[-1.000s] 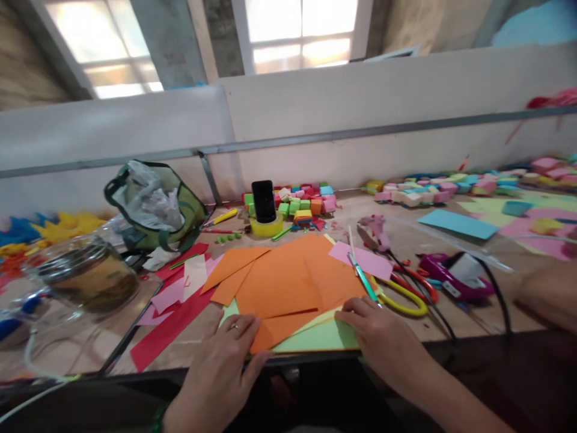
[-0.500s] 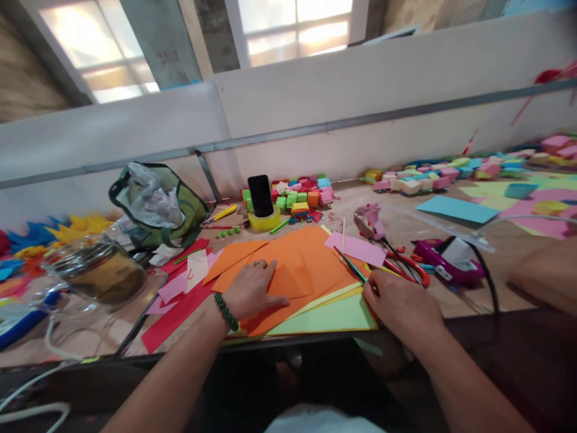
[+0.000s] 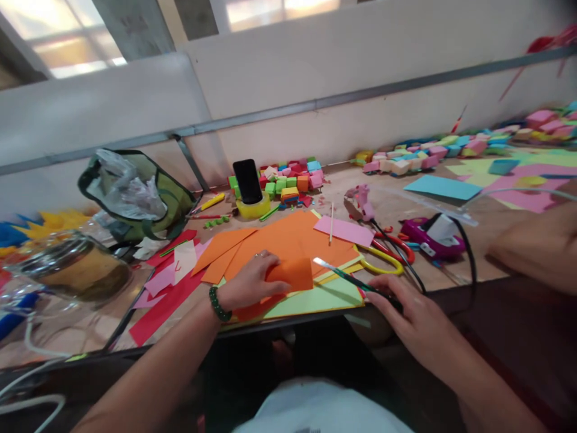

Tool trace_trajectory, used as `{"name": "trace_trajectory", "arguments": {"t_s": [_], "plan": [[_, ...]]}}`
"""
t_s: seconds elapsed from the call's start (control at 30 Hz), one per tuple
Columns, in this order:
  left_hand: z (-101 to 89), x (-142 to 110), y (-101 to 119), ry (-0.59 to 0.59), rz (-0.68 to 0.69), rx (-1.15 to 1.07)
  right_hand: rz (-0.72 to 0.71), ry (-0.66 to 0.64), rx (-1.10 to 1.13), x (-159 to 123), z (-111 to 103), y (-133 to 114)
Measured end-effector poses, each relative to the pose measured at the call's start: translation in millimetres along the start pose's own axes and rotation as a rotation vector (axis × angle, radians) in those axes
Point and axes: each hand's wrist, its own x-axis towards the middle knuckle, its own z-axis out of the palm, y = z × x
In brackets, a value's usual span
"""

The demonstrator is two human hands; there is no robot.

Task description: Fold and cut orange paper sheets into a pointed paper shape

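My left hand [image 3: 252, 279], wearing a green bead bracelet, is closed on a small orange paper piece [image 3: 297, 273] between thumb and fingers. That piece is raised over a stack of orange paper sheets [image 3: 283, 237], with pale green paper [image 3: 311, 300] below. To the right, my right hand [image 3: 410, 307] grips a slim green-and-dark tool [image 3: 349, 278] with a shiny flat metal tip. The tip points left, close to the right edge of the held piece. Whether the tool is a knife or closed scissors I cannot tell.
Yellow-handled scissors [image 3: 385, 261], pink paper [image 3: 345, 228], a pink glue gun [image 3: 363, 201] and a purple device [image 3: 433, 237] lie right. A phone [image 3: 247, 180] stands in a yellow tape roll [image 3: 253, 208]. At left are a jar [image 3: 76, 273] and a green bag [image 3: 174, 192]. Another person's arm [image 3: 536, 246] rests at far right.
My left hand has gone from lying spread on the orange sheets to holding up a small orange piece. My right hand has raised the slim tool off the table edge. The view has tilted down.
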Motion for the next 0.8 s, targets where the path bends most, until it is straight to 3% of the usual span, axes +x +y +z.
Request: {"name": "trace_trajectory", "arguments": {"t_s": [0.3,0.47,0.53,0.63,0.7,0.8], "plan": [[1.9,6.1,-12.1,0.038,0.013,-0.12,-0.146,-0.045,-0.103,-4.0,14.8,-5.3],[0.7,5.3,-7.2,0.1,0.053,0.166,-0.147,-0.07,-0.117,-7.3,9.7,-2.4],[-1.7,6.8,-6.5,0.027,0.157,0.295,-0.141,-0.066,-0.125,-7.9,8.8,-1.1],[-3.0,12.1,-10.2,-0.185,0.257,0.334,-0.148,-0.053,-0.134,-7.2,10.8,-2.7],[-1.0,15.7,-13.8,-0.28,0.264,0.32,-0.161,-0.041,-0.136,-6.2,13.1,-5.0],[4.3,17.9,-17.2,-0.326,0.241,0.31,-0.194,-0.031,-0.125,-5.5,15.7,-5.9]]}}
